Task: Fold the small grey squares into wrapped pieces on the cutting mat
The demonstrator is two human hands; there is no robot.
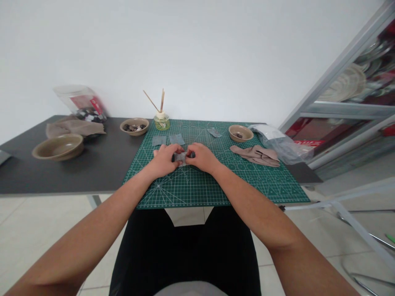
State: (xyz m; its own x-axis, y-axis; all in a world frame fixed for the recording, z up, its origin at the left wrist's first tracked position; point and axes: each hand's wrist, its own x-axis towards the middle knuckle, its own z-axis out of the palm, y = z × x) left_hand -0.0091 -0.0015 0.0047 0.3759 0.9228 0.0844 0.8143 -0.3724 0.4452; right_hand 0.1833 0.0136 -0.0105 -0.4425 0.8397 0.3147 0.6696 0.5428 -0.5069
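Near the middle of the green cutting mat (216,185), a small grey piece (180,158), thin and see-through like a mesh pouch, lies between my hands. Dark bits show at both its sides; what they are is too small to tell. My left hand (167,160) pinches its left side, fingers bent. On its right side the fingertips of my right hand (202,157) are closed. Just beyond my left hand two flat grey-blue pouches (176,139) lie side by side. Farther right, a third crumpled pouch (214,132) rests on the mat.
A bowl of stones (134,126) and a reed diffuser (162,120) stand at the back. Left are a larger bowl (58,148), brown cloth (70,125) and a bag of stones (84,102). Right are a small bowl (241,133), another cloth (259,155) and a plastic bag (282,142).
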